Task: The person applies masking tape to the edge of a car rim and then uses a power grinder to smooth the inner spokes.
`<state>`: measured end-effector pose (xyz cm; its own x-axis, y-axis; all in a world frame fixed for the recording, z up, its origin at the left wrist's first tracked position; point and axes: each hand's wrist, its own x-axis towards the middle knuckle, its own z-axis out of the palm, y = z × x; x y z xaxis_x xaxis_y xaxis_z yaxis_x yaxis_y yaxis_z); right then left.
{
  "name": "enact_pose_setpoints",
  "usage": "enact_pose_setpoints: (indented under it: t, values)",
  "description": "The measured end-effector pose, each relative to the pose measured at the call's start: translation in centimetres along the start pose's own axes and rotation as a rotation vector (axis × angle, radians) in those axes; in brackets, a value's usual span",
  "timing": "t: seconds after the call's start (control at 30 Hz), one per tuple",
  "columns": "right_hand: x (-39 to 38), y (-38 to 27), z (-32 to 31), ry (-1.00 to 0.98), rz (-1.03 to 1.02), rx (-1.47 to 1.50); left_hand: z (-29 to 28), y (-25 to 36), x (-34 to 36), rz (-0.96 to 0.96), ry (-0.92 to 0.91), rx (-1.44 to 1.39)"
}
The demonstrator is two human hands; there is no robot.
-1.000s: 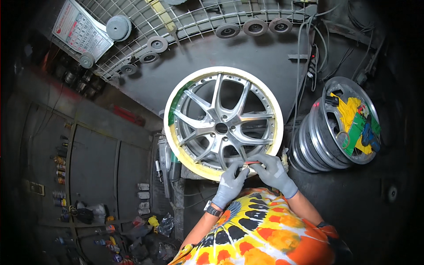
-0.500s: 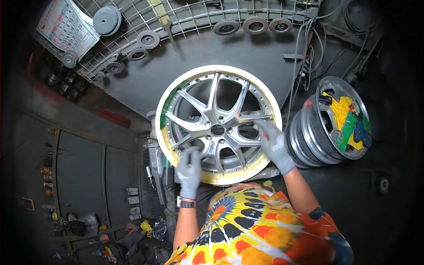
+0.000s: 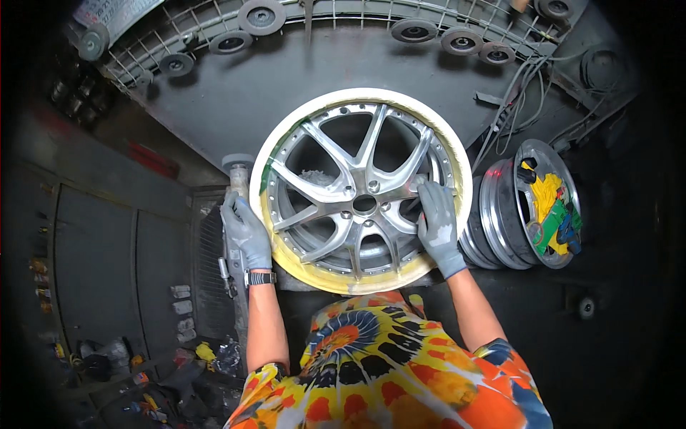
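You have two gloved hands, one left [image 3: 248,232] and one right [image 3: 440,229], and one wristwatch [image 3: 261,278] below your left fingers [image 3: 230,206]. Between your fingers you have one alloy wheel [image 3: 361,183] with ten spoke arms [image 3: 371,139], five lug holes [image 3: 368,223] and one centre bore [image 3: 364,205]. Beyond your fingertips you see at least eight abrasive discs [image 3: 249,16]; left of them, low, four pale cans [image 3: 184,308].
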<state>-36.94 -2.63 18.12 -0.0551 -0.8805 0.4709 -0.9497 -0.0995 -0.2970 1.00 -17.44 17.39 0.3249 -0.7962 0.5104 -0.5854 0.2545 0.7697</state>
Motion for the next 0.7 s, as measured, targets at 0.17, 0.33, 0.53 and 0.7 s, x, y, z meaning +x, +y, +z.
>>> enact_pose_setpoints:
  t: [0.17, 0.33, 0.53, 0.7]
  values:
    - [-0.9, -0.5, 1.0, 0.027, -0.002, -0.049, 1.5, -1.7, -1.8, -0.141, -0.055, -0.069]
    - [-1.6, -0.6, 2.9, 0.036, 0.024, -0.184, 2.4, -2.6, -3.0, -0.15, -0.071, 0.062]
    - [-1.1, 0.9, 3.5, 0.011, -0.005, -0.213, 2.7, -2.5, -3.2, -0.134, 0.007, 0.067]
    - [0.6, 1.2, 3.8, 0.037, -0.053, -0.195, 2.6, -2.2, -3.3, -0.155, 0.024, 0.065]
